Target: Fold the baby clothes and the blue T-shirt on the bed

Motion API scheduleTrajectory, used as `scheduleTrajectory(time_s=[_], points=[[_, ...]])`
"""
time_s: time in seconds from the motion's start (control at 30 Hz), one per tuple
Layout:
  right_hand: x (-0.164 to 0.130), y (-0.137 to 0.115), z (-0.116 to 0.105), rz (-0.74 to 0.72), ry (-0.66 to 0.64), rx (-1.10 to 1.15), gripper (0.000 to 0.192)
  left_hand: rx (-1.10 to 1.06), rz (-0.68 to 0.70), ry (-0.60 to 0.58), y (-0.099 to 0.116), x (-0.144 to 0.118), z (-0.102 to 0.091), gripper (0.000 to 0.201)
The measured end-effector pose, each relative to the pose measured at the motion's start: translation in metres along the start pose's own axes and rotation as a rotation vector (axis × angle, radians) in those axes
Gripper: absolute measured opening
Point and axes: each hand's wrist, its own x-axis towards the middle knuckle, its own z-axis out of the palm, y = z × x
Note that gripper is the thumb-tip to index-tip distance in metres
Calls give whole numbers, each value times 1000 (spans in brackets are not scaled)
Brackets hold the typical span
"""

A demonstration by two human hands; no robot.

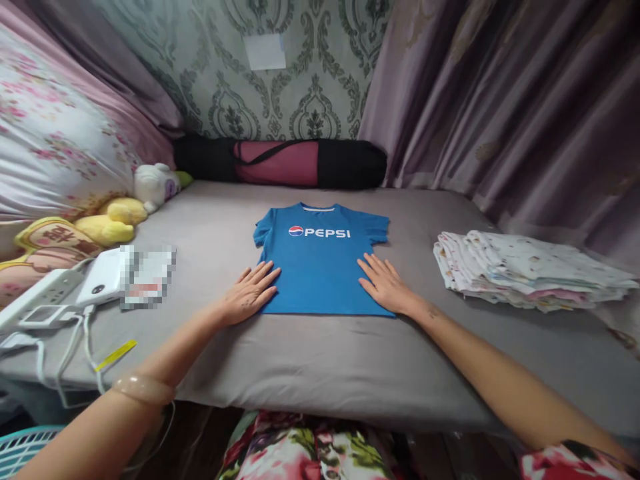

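A blue T-shirt (320, 273) with a white PEPSI print lies spread out, front up, on the grey-sheeted bed (310, 360). Its collar points away from me and its hem lies nearest. My left hand (251, 292) rests flat on the shirt's lower left edge, fingers stretched out. On the opposite side edge, my right hand (384, 285) lies flat with its fingers spread. Neither hand grips the cloth. The left sleeve looks a little bunched, while the right one lies out to the side.
A stack of folded printed cloths (530, 270) sits at the right. At the left are a power strip (43, 297), a white power bank (103, 275), cables and plush toys (113, 220). A black and pink long bag (280, 163) lies along the wall.
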Motion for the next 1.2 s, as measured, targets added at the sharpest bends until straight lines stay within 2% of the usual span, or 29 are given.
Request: scheduleTrajectory(time_s=[0.17, 0.27, 0.33, 0.4, 0.47, 0.53, 0.57, 0.6, 0.67, 0.83, 0.97, 1.07, 1.13, 1.2], points=[[-29, 10, -13, -53, -54, 17, 61, -40, 33, 29, -7, -42, -10, 52], [-17, 2, -30, -73, -84, -22, 57, -210, 17, 29, -9, -42, -31, 47], [8, -14, -38, -97, -45, -33, 53, -377, -70, 111, -11, -24, -47, 48], [42, -37, -39, -76, 21, -6, 55, -506, -203, 291, -17, 5, -59, 49], [74, -61, -32, -19, 15, 35, 61, -584, -309, 426, -28, 40, -63, 46], [98, -80, -20, 53, -30, 79, 66, -624, -502, 484, -43, 70, -59, 38], [104, -87, -13, 74, -45, 91, 68, -618, -620, 472, -52, 83, -56, 36], [107, -92, -8, 76, -50, 91, 70, -611, -663, 475, -62, 93, -52, 34], [105, -97, 1, 35, -41, 73, 71, -596, -722, 471, -80, 107, -46, 32], [75, -106, 4, -154, -55, 98, 68, -581, -721, 429, -111, 128, -38, 35], [53, -118, -7, -277, -164, 168, 68, -574, -710, 392, -116, 145, -38, 33], [40, -128, -22, -435, -293, 268, 67, -557, -740, 365, -113, 154, -41, 29], [36, -134, -35, -551, -383, 374, 64, -541, -768, 346, -111, 159, -44, 29], [43, -138, -47, -616, -428, 501, 52, -523, -797, 324, -110, 163, -46, 31]])
